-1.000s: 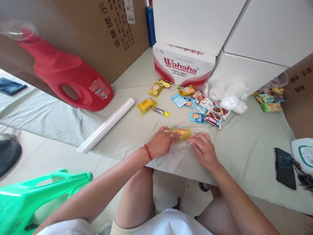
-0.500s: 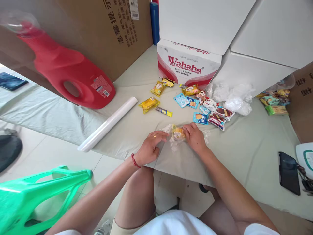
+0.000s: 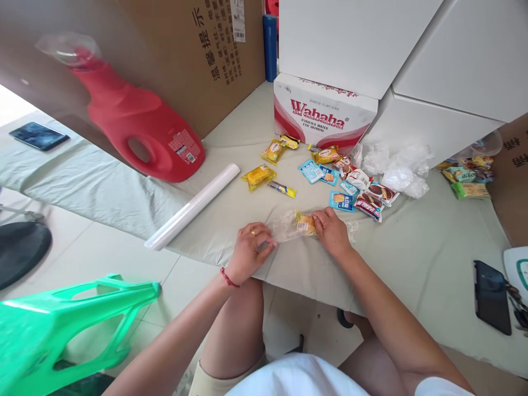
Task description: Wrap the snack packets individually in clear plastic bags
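A yellow snack packet [image 3: 304,224] with a white barcode label lies at the table's near edge, in crinkled clear plastic film [image 3: 284,228]. My right hand [image 3: 330,231] is closed on the packet's right end, its fingers pressed over it. To the left, my left hand [image 3: 252,250] pinches the film's left edge, which is pulled out from the packet. The left fingertips are partly hidden by the film. Just beyond are a thin yellow-and-blue stick packet [image 3: 282,189], a yellow packet [image 3: 258,176] and a blue sachet [image 3: 341,201].
More snack packets [image 3: 369,204] and crumpled plastic bags [image 3: 406,170] lie before the Wahaha carton [image 3: 325,113]. A white roll [image 3: 193,206] and red jug [image 3: 144,132] are left. A phone [image 3: 492,297] lies right; a green stool [image 3: 82,324] stands below the table.
My left hand has moved slightly left, away from the packet, and the film now stretches out toward it. My right hand keeps its hold on the packet. The camera view has shifted a little.
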Tool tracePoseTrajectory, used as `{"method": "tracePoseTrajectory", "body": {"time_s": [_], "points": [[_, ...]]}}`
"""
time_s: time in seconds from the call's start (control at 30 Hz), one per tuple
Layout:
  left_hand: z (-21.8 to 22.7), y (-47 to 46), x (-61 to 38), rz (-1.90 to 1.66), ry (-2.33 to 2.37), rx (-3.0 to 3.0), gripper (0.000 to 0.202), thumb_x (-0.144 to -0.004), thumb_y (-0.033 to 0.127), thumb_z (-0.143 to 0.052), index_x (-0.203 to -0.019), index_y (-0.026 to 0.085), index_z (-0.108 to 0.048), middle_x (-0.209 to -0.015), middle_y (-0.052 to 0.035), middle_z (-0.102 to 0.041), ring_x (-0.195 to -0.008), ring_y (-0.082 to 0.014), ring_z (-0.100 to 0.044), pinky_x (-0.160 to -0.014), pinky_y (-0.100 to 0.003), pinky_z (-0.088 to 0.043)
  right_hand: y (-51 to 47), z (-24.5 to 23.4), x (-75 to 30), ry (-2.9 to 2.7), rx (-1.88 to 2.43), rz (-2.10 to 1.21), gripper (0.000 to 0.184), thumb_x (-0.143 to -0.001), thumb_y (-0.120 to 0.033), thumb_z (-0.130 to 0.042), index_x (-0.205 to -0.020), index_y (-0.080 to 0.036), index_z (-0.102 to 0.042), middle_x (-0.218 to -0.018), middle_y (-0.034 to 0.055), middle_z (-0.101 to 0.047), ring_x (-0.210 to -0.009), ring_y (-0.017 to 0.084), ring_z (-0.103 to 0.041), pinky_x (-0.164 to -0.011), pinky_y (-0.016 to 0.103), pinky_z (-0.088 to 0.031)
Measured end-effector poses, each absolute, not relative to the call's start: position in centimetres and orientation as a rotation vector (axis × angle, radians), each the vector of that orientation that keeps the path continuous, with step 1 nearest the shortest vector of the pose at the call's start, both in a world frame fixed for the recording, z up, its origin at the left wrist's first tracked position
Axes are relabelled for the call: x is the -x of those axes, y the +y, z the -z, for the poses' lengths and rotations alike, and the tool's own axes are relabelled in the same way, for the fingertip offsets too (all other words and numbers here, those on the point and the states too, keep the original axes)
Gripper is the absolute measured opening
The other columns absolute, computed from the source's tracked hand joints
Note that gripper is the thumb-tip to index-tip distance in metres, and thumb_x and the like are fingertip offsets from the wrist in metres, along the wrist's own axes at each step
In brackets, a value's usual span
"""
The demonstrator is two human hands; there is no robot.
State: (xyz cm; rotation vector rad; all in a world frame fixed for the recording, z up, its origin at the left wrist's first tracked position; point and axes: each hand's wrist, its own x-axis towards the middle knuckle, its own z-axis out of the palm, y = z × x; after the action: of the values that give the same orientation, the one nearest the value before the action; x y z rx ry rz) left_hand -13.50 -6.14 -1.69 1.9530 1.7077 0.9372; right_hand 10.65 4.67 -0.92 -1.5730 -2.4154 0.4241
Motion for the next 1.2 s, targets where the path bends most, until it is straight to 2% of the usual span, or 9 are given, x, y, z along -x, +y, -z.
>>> {"method": "tracePoseTrajectory", "body": {"time_s": [0.13, 0.3, 0.4, 0.5, 0.77, 0.87, 1.0, 1.1, 1.2], "points": [[1.4, -6.6, 14.4, -1.031, 1.659, -1.640, 0.019, -0.094, 0.038, -0.061, -0.084, 0.023, -0.068, -0.099, -0.0077, -0.072, -0.106, -0.0252, -0.063, -0.096, -0.044, -0.046, 4.7, 1.1, -10.6, -2.414, 1.545, -0.429, 0.032, -0.106, -0.029, -0.040, -0.111, -0.022, -0.071, -0.104, 0.0063, -0.061, -0.084, 0.018, -0.060, -0.064, 0.028, -0.039], [1.7, -6.0, 13.4, -1.333, 1.348, -1.173, 0.021, -0.094, 0.040, -0.064, -0.085, 0.022, -0.059, -0.120, -0.0098, -0.071, -0.127, -0.0249, -0.059, -0.108, -0.041, -0.042, 4.7, 1.3, -10.6, -2.402, 1.541, -0.445, 0.033, -0.106, -0.029, -0.039, -0.114, -0.022, -0.070, -0.106, 0.0072, -0.061, -0.086, 0.019, -0.061, -0.065, 0.028, -0.040], [1.9, -5.0, 12.9, -1.376, 1.368, -1.027, 0.022, -0.095, 0.043, -0.062, -0.088, 0.023, -0.057, -0.096, -0.0050, -0.074, -0.102, -0.0203, -0.067, -0.097, -0.036, -0.046, 4.8, 1.4, -10.5, -2.401, 1.551, -0.446, 0.034, -0.105, -0.029, -0.039, -0.115, -0.022, -0.070, -0.106, 0.0074, -0.061, -0.086, 0.019, -0.061, -0.064, 0.028, -0.039], [1.9, -4.0, 12.8, -1.374, 1.497, -1.013, 0.022, -0.092, 0.043, -0.063, -0.086, 0.022, -0.057, -0.075, 0.0011, -0.068, -0.075, -0.0154, -0.062, -0.079, -0.030, -0.047, 4.7, 1.5, -10.5, -2.408, 1.550, -0.438, 0.033, -0.105, -0.030, -0.039, -0.116, -0.022, -0.070, -0.106, 0.0069, -0.061, -0.086, 0.019, -0.061, -0.064, 0.028, -0.039], [0.6, -2.4, 14.3, -1.335, 1.851, -0.662, 0.027, -0.088, 0.049, -0.059, -0.082, 0.023, -0.053, -0.055, 0.0063, -0.052, -0.048, -0.0121, -0.048, -0.050, -0.025, -0.034, 4.5, 1.8, -10.3, -2.354, 1.572, -0.447, 0.032, -0.106, -0.030, -0.039, -0.112, -0.022, -0.070, -0.102, 0.0064, -0.062, -0.085, 0.018, -0.062, -0.065, 0.027, -0.040], [-0.6, -3.3, 15.2, -1.104, 1.730, -0.478, 0.051, -0.087, 0.071, -0.048, -0.083, 0.021, -0.054, -0.059, -0.0012, -0.064, -0.045, -0.0141, -0.054, -0.044, -0.025, -0.028, 4.4, 2.0, -10.3, -2.341, 1.554, -0.461, 0.031, -0.106, -0.030, -0.040, -0.111, -0.022, -0.069, -0.103, 0.0063, -0.062, -0.086, 0.018, -0.062, -0.067, 0.027, -0.041], [-1.9, -5.6, 13.9, -0.653, 1.490, -0.429, 0.078, -0.074, 0.092, -0.044, -0.072, 0.015, -0.060, -0.068, -0.0156, -0.073, -0.049, -0.0169, -0.062, -0.043, -0.023, -0.027, 4.5, 2.1, -10.3, -2.344, 1.545, -0.462, 0.032, -0.106, -0.031, -0.039, -0.111, -0.022, -0.069, -0.104, 0.0062, -0.062, -0.087, 0.018, -0.062, -0.066, 0.027, -0.041], [-1.9, -6.2, 10.5, -0.576, 1.313, -0.347, 0.078, -0.067, 0.090, -0.058, -0.080, 0.013, -0.067, -0.083, -0.0164, -0.077, -0.058, -0.0175, -0.067, -0.043, -0.023, -0.030, 4.5, 2.1, -10.3, -2.350, 1.542, -0.442, 0.032, -0.106, -0.031, -0.038, -0.110, -0.022, -0.069, -0.104, 0.0065, -0.062, -0.086, 0.018, -0.061, -0.065, 0.027, -0.039], [-1.1, -4.6, 7.5, -0.813, 1.400, -0.368, 0.062, -0.066, 0.075, -0.075, -0.083, 0.016, -0.066, -0.086, -0.0091, -0.076, -0.054, -0.0120, -0.060, -0.043, -0.023, -0.027, 4.4, 1.9, -10.4, -2.345, 1.542, -0.438, 0.032, -0.106, -0.032, -0.038, -0.110, -0.022, -0.069, -0.103, 0.0067, -0.062, -0.086, 0.019, -0.061, -0.066, 0.027, -0.039]]}}
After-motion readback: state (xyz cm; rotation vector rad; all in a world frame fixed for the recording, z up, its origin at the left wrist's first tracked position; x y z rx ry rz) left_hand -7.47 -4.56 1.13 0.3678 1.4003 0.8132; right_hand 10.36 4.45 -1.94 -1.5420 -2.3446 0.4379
